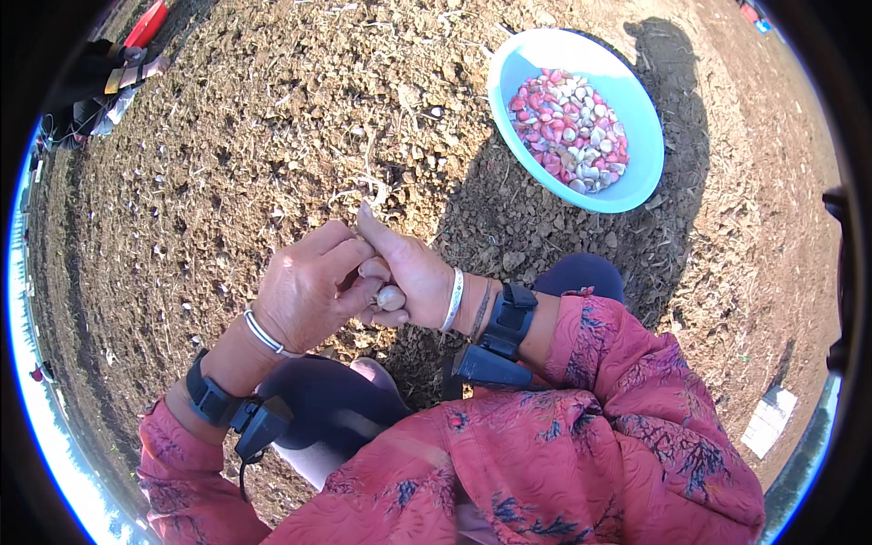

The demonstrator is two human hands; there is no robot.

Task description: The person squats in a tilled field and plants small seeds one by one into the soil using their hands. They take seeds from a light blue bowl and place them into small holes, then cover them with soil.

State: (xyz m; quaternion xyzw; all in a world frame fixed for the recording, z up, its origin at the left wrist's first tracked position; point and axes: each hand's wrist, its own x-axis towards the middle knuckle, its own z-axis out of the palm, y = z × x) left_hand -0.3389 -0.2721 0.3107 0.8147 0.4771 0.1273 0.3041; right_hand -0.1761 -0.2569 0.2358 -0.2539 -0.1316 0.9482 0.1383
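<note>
In front of my lap, both hands meet over the tilled soil. My right hand (pixel 417 276) is cupped palm inward around garlic cloves, its thumb pointing up and away. One pale garlic clove (pixel 390 298) shows at the base of its curled fingers. My left hand (pixel 303 286) reaches in from the left, and its thumb and forefinger close on another, pinkish garlic clove (pixel 375 269). The left fingertips are partly hidden, and any more cloves inside the right palm cannot be seen.
A light blue plastic basin (pixel 603 202) sits on the soil ahead right, holding many pink-coated and pale garlic cloves (pixel 572 129). Scattered cloves (pixel 436 111) dot the tilled soil (pixel 225 136). Far left, a co-worker's hand (pixel 158 66) shows near a red basin (pixel 146 24). A white flat object (pixel 769 421) lies at right.
</note>
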